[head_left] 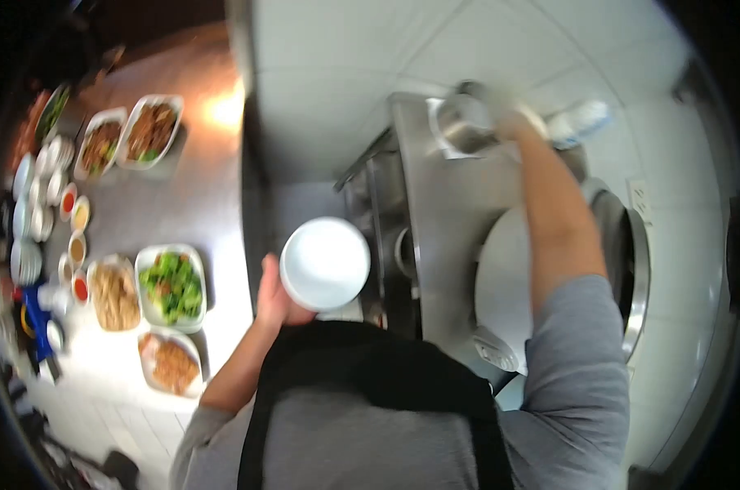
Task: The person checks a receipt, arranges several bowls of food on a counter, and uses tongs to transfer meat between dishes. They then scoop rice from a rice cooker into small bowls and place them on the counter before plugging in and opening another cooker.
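Note:
My left hand (276,299) holds a white bowl (325,263) from its left side, in front of my apron. Nothing shows inside the bowl. My right hand (513,124) reaches far forward over the steel counter, beside a round metal pot (461,124). Motion blurs its fingers, and I cannot make out whether they grip anything. A pale round thing next to that hand is too smeared to name. Just right of it lies a white plastic-wrapped bundle (578,124).
Left, a steel table (202,184) carries meat dishes (152,131), a dish of green vegetables (172,284), a fried cutlet (172,364), small sauce cups (78,247) and stacked bowls (27,263). A large round lid (501,278) lies under my right arm on the steel counter (443,208).

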Demonstrator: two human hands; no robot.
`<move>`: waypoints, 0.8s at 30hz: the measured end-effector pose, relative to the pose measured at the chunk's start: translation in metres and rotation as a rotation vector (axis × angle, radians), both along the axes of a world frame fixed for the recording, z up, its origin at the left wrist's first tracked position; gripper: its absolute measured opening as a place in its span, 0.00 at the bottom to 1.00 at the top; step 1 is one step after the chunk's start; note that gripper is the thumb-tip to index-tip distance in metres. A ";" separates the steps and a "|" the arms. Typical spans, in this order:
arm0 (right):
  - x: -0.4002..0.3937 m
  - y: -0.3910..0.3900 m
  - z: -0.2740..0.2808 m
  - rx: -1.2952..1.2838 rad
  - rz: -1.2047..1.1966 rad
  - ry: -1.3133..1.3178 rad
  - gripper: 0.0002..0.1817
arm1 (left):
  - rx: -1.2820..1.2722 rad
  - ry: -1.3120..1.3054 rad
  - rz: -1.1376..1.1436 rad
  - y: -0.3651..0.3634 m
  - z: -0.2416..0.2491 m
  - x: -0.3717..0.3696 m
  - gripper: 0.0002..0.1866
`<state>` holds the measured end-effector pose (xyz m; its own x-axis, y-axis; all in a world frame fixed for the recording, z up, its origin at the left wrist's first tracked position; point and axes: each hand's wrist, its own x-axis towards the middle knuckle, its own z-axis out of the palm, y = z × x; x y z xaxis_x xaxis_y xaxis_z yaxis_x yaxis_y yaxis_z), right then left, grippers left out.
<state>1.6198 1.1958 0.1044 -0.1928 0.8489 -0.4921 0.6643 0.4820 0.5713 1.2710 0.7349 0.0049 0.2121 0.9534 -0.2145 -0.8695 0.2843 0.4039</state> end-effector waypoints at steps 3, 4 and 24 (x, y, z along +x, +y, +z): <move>-0.003 0.003 -0.010 0.010 -0.050 0.183 0.22 | 0.135 -0.350 0.010 0.017 0.013 0.000 0.44; -0.011 -0.017 0.011 0.031 -0.086 0.226 0.22 | 0.122 -0.342 0.022 0.019 0.021 -0.001 0.44; 0.001 -0.345 0.318 0.488 -0.383 0.923 0.21 | 0.275 -0.491 -0.552 -0.005 0.108 0.117 0.43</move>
<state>1.6205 0.8511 0.4222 0.0033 0.9941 0.1084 0.9891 0.0127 -0.1470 1.3883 0.7295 0.1128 0.6797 0.6879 0.2546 -0.7289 0.6723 0.1292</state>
